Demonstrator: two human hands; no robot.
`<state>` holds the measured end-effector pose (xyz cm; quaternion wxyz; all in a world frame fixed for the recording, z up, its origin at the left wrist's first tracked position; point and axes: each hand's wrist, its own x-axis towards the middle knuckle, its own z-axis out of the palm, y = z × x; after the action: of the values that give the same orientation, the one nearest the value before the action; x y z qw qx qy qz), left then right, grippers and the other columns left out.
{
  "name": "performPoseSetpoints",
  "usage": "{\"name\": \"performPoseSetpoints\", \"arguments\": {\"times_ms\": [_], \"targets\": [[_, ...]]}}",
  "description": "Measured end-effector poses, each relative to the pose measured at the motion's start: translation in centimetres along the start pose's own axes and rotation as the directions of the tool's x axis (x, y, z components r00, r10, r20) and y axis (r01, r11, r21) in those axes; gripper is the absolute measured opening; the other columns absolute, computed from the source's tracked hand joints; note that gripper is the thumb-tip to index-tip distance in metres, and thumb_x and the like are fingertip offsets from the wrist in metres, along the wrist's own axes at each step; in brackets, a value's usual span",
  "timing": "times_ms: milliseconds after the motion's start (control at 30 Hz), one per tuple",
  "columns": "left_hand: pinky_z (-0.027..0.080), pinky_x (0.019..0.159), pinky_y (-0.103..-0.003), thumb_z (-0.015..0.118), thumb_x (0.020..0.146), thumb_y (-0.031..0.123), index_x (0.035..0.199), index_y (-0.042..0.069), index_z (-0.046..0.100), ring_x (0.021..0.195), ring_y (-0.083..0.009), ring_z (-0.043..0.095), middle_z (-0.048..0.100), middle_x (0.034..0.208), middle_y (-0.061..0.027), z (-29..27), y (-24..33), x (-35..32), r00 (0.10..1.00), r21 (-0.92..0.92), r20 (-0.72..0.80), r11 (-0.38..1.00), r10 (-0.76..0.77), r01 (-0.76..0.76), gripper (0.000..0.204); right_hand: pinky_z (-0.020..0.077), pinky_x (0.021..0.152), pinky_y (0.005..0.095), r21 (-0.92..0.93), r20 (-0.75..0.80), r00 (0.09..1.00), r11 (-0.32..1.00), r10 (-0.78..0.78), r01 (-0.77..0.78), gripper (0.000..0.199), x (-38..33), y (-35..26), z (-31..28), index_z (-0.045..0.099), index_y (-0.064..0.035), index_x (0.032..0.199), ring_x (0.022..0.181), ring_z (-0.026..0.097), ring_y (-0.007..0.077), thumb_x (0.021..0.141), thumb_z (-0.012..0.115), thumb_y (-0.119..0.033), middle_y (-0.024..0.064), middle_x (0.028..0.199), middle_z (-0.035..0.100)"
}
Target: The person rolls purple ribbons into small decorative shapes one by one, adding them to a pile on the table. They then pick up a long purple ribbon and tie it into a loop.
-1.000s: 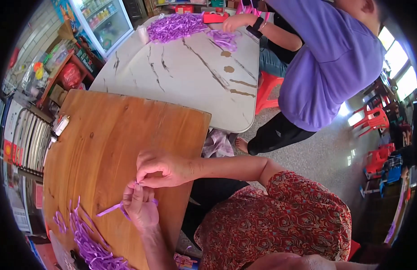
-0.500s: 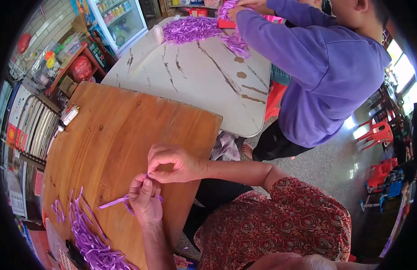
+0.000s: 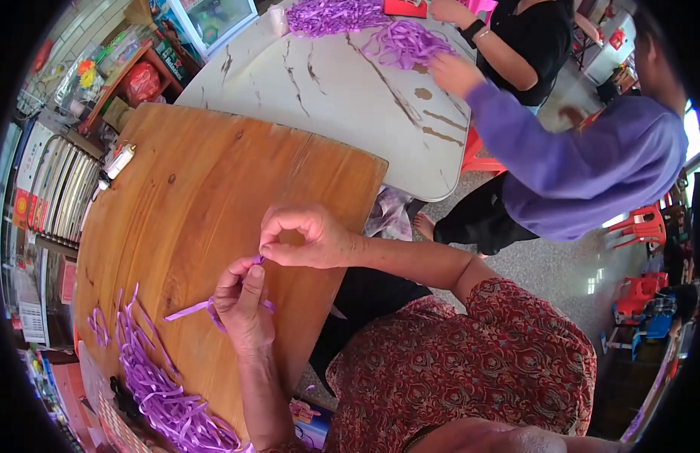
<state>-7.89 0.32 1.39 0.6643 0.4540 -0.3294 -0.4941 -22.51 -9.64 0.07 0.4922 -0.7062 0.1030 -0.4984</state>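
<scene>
My left hand (image 3: 244, 306) is closed on a purple ribbon (image 3: 188, 311) above the wooden table. One end of the ribbon sticks out to the left, and a loop shows beside the palm. Thumb and forefinger of my right hand (image 3: 308, 235) pinch the same ribbon where it rises from the left fingertips. The two hands almost touch there. A pile of purple ribbons (image 3: 157, 396) lies left of my left forearm at the table's near edge, with a small separate ribbon (image 3: 98, 326) beside it.
A wooden table (image 3: 214, 174) adjoins a white marbled table (image 3: 342, 98). More purple ribbons (image 3: 335, 16) lie there, near a person in a purple top (image 3: 584, 151) and another in black (image 3: 539, 45). A white glue gun (image 3: 117, 164) rests at the left edge.
The view has shifted. The person in purple has moved back to the right, leaving a ribbon bundle on the marbled table. My hands keep their pinch on the ribbon.
</scene>
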Motion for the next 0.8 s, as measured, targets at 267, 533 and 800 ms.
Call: {"name": "performPoseSetpoints", "arguments": {"times_ms": [267, 533, 800], "targets": [[0.034, 0.051, -0.017, 0.068, 0.081, 0.002, 0.091, 0.001, 0.066, 0.06, -0.0031, 0.047, 0.059, 0.075, 0.0031, -0.7, -0.3, -0.2, 0.992, 0.177, -0.113, 0.984, 0.048, -0.028, 0.01, 0.0444, 0.074, 0.0261, 0.079, 0.031, 0.998, 0.995, 0.059, -0.062, 0.005, -0.4, 0.7, 0.2, 0.061, -0.0017, 0.088, 0.083, 0.057, 0.0125, 0.083, 0.064, -0.002, 0.0041, 0.086, 0.06], [0.029, 0.046, -0.017, 0.069, 0.081, 0.004, 0.089, 0.003, 0.067, 0.054, -0.0006, 0.04, 0.059, 0.072, 0.004, 0.1, 0.0, -0.1, 1.0, -0.032, -0.016, 0.999, 0.001, -0.002, 0.009, 0.0466, 0.082, 0.0334, -0.315, 0.211, 0.97, 0.931, -0.123, 0.187, 0.045, 1.0, -1.7, -2.0, 0.062, -0.0023, 0.114, 0.096, 0.058, 0.0217, 0.071, 0.074, -0.006, 0.0078, 0.1, 0.063], [0.031, 0.048, -0.016, 0.07, 0.081, 0.006, 0.091, 0.004, 0.069, 0.059, -0.0006, 0.045, 0.064, 0.077, 0.001, 0.2, 0.0, -0.4, 0.999, 0.01, -0.002, 0.999, 0.033, -0.033, 0.01, 0.0485, 0.076, 0.0344, -0.403, 0.33, 0.912, 0.838, -0.243, 0.369, 0.034, 1.7, -2.2, -0.9, 0.068, -0.0053, 0.099, 0.088, 0.06, 0.0235, 0.066, 0.077, -0.011, 0.006, 0.091, 0.064]]}}
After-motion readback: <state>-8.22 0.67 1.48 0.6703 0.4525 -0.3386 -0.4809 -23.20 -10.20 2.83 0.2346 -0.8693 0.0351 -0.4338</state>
